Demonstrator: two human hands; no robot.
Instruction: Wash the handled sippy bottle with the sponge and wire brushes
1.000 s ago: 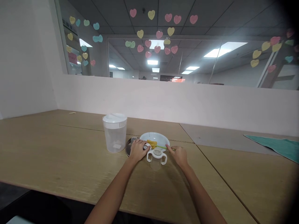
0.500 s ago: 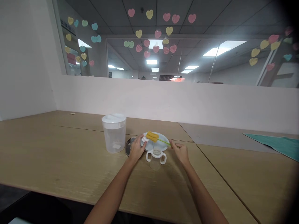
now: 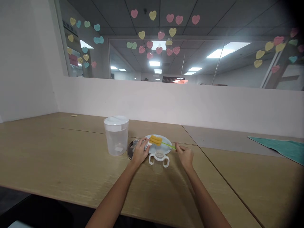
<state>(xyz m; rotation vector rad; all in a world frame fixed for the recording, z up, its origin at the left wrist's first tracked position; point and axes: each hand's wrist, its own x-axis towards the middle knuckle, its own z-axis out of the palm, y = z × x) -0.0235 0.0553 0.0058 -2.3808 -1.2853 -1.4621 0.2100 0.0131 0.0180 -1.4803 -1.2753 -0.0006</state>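
Observation:
My right hand [image 3: 185, 155] is closed round the thin green handle of a sponge bottle brush [image 3: 156, 140], whose yellow head points left. In my left hand [image 3: 140, 152] is a small white bottle cap [image 3: 147, 145], partly hidden by my fingers; the sponge touches or nearly touches it. Both are above a white plate [image 3: 166, 148]. Just in front of the plate stands a clear baby bottle [image 3: 158, 164] with two white side handles. Left of my left hand, a round metal dish [image 3: 129, 151] holds a clear piece, partly covered by the hand.
A clear plastic pitcher [image 3: 116, 139] with a white lid stands to the left. A teal cloth [image 3: 282, 147] lies at the far right. The table [image 3: 78, 171] meets a white wall [image 3: 166, 101] at the back, with a window above it.
The brush and my right hand have shifted slightly to the right. My left hand has turned a little, and its fingers cover more of the white cap.

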